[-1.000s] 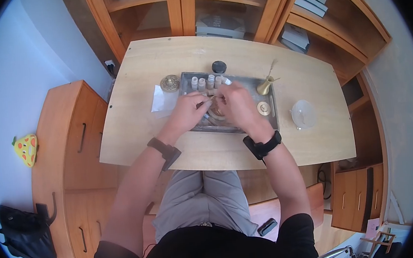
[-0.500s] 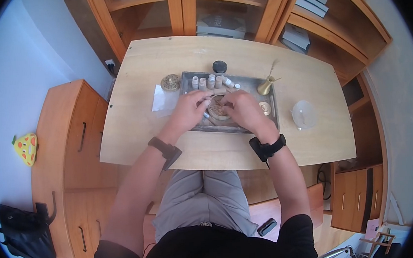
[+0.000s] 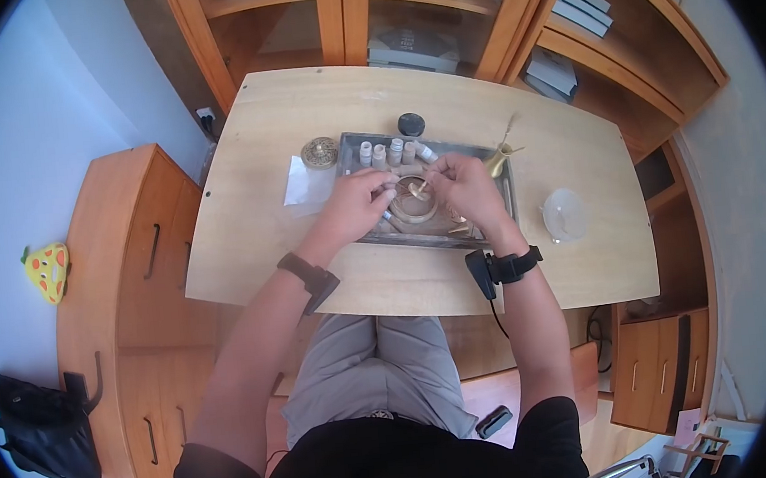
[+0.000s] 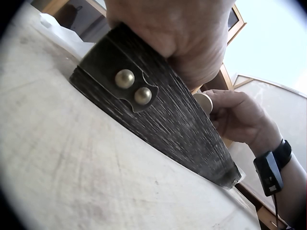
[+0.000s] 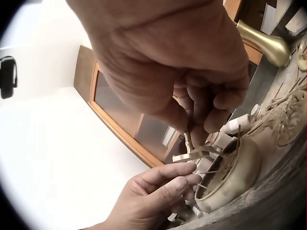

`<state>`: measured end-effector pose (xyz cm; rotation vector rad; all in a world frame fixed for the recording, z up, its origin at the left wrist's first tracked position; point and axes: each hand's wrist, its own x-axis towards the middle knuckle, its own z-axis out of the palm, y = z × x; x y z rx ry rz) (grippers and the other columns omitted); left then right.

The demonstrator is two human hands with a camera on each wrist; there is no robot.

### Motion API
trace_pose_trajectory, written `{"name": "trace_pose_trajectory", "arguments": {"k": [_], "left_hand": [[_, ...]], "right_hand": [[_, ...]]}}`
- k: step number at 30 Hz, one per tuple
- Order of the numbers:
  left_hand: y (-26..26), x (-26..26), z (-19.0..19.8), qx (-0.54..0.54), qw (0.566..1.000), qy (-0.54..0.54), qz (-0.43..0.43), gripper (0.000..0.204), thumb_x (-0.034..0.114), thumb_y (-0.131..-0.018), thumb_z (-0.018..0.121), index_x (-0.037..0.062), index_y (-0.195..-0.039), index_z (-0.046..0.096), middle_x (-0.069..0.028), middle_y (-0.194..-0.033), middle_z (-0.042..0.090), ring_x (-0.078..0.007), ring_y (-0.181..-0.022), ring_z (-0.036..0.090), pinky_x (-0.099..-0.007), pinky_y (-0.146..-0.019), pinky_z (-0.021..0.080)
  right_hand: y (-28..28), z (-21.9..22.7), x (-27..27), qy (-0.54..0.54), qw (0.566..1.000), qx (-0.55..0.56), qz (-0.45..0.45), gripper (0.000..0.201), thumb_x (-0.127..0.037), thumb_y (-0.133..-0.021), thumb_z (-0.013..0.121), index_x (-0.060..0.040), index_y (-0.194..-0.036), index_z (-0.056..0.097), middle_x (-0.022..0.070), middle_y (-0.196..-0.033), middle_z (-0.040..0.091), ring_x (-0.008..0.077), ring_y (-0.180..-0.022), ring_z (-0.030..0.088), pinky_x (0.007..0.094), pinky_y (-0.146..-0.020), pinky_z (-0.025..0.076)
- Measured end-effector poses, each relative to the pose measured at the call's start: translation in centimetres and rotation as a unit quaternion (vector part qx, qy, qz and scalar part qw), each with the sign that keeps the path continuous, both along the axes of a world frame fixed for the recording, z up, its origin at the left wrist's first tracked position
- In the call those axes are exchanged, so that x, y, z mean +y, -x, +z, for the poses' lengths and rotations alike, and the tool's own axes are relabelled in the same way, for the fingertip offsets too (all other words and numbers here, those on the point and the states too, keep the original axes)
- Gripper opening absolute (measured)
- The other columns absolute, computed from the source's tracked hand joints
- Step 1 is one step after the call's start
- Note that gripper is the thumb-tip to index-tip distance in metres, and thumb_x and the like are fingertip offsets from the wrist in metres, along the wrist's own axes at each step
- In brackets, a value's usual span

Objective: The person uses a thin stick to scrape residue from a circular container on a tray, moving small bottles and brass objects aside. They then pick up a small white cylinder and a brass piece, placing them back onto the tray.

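Note:
My right hand (image 3: 472,193) pinches the short stem of a flat round brass presser (image 5: 191,156), its disc tilted over a small round bowl (image 5: 243,165). In the head view the presser (image 3: 418,193) overlaps the bowl's far right part. My left hand (image 3: 357,203) is at the bowl's left side, its fingertips pinching a thin stick (image 5: 209,172) that points toward the bowl. Brownish powder and thin sticks show inside the bowl. The bowl stands in a dark wooden tray (image 4: 177,122) with brass studs on its corner.
Several small bottles (image 3: 396,152) stand along the tray's far side, and a brass vase (image 3: 497,161) is at its right. Left of the tray are white paper (image 3: 303,182) and a pierced metal lid (image 3: 320,152). A black round lid (image 3: 410,125) lies behind; a clear bowl (image 3: 564,214) stands right.
My right hand moved from over the bowl to the right, took up the brass presser from the tray's right side and brought it over the bowl. The left hand stayed nearly still.

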<state>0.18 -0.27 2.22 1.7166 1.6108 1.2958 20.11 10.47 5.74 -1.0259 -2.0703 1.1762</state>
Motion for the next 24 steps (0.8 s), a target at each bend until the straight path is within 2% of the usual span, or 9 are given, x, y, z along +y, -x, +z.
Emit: {"name": "trace_pose_trajectory", "arguments": {"k": [1,4,7,10,16,19,21,24], "left_hand": [[0.0,0.0,0.0,0.006,1.000,-0.003,-0.002,0.020,0.003,-0.093,0.069,-0.0013,-0.112,0.072,-0.0131,-0.097,0.072,-0.0191,-0.076,0.067,-0.0315,-0.070,0.053],[0.2,0.1,-0.2,0.016,1.000,-0.001,-0.006,0.020,0.002,-0.091,0.070,-0.0013,-0.111,0.072,-0.0133,-0.096,0.071,-0.0205,-0.077,0.068,-0.0322,-0.070,0.053],[0.2,0.1,-0.2,0.010,1.000,0.013,-0.005,0.020,0.001,-0.091,0.070,-0.0017,-0.110,0.072,-0.0127,-0.094,0.071,-0.0200,-0.076,0.068,-0.0320,-0.070,0.053],[0.2,0.1,-0.2,0.011,1.000,0.010,-0.006,0.021,0.000,-0.090,0.070,-0.0018,-0.110,0.072,-0.0123,-0.092,0.069,-0.0196,-0.074,0.067,-0.0320,-0.070,0.053],[0.1,0.0,-0.1,0.028,1.000,0.000,-0.010,0.022,0.000,-0.088,0.070,-0.0015,-0.110,0.072,-0.0126,-0.088,0.066,-0.0216,-0.072,0.066,-0.0333,-0.069,0.053],[0.1,0.1,0.0,0.032,0.999,-0.006,-0.012,0.022,0.000,-0.088,0.070,-0.0014,-0.110,0.072,-0.0129,-0.088,0.066,-0.0228,-0.073,0.067,-0.0341,-0.069,0.054],[0.1,0.1,-0.1,0.032,0.999,-0.012,-0.011,0.022,0.000,-0.088,0.070,-0.0013,-0.110,0.072,-0.0130,-0.088,0.066,-0.0233,-0.073,0.067,-0.0345,-0.069,0.054],[0.1,0.0,0.1,0.037,0.999,0.006,-0.008,0.022,0.004,-0.087,0.069,-0.0010,-0.108,0.072,-0.0155,-0.094,0.068,-0.0299,-0.076,0.069,-0.0390,-0.071,0.055]], "right_hand": [[0.1,0.1,-0.1,0.009,1.000,-0.001,-0.006,0.014,-0.010,-0.091,0.070,0.0036,-0.095,0.069,0.0144,-0.079,0.073,0.0208,-0.076,0.072,0.0336,-0.070,0.055],[0.6,0.8,-0.8,-0.053,0.998,-0.025,-0.025,0.015,-0.011,-0.091,0.070,0.0032,-0.095,0.070,0.0181,-0.080,0.073,0.0293,-0.077,0.073,0.0382,-0.072,0.056],[1.0,-0.5,-0.6,-0.199,0.975,-0.098,-0.013,0.016,-0.013,-0.091,0.069,0.0028,-0.094,0.069,0.0230,-0.084,0.072,0.0398,-0.083,0.071,0.0459,-0.075,0.056],[1.4,-0.5,-1.2,-0.235,0.964,-0.124,-0.003,0.017,-0.014,-0.089,0.069,0.0023,-0.092,0.069,0.0250,-0.087,0.070,0.0457,-0.087,0.067,0.0516,-0.078,0.055],[2.3,-1.3,-1.3,-0.292,0.943,-0.159,0.019,0.011,-0.010,-0.087,0.068,-0.0006,-0.093,0.070,0.0254,-0.087,0.069,0.0430,-0.090,0.067,0.0506,-0.079,0.054],[2.9,-0.8,-1.7,-0.308,0.937,-0.159,0.042,0.011,-0.009,-0.087,0.067,-0.0003,-0.093,0.070,0.0259,-0.088,0.069,0.0442,-0.089,0.067,0.0517,-0.079,0.054],[3.5,-1.1,-1.5,-0.280,0.945,-0.165,0.022,0.011,-0.009,-0.086,0.067,0.0001,-0.092,0.069,0.0265,-0.087,0.069,0.0455,-0.088,0.067,0.0519,-0.079,0.055],[3.7,-1.1,-1.7,-0.266,0.950,-0.165,0.012,0.010,-0.008,-0.086,0.068,0.0006,-0.092,0.069,0.0273,-0.085,0.068,0.0469,-0.085,0.067,0.0520,-0.078,0.055]]}}
